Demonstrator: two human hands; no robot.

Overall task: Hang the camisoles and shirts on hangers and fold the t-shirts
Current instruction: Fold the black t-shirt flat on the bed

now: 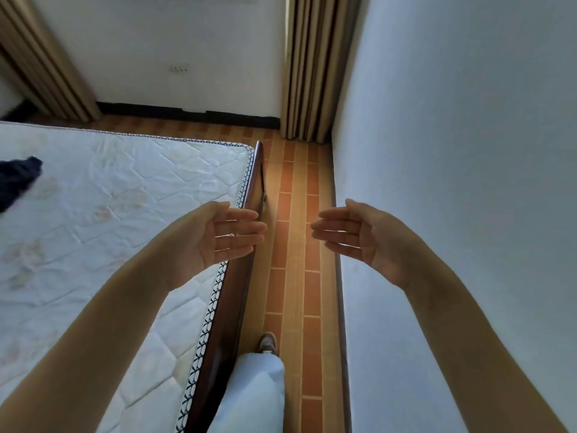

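Observation:
My left hand (215, 235) and my right hand (356, 235) are both raised in front of me, palms facing each other, fingers straight, holding nothing. They hover over the right edge of the bed and the strip of floor beside it. A dark navy garment (17, 179) lies at the far left of the bare white mattress (125, 189), mostly cut off by the frame edge. No hangers are in sight.
The mattress sits in a dark wooden bed frame (237, 295). A narrow strip of orange tiled floor (296, 276) runs between the bed and a white wall (452, 182) on the right. Beige curtains (309, 73) hang at the far corner. My leg and shoe (267, 342) stand on the floor.

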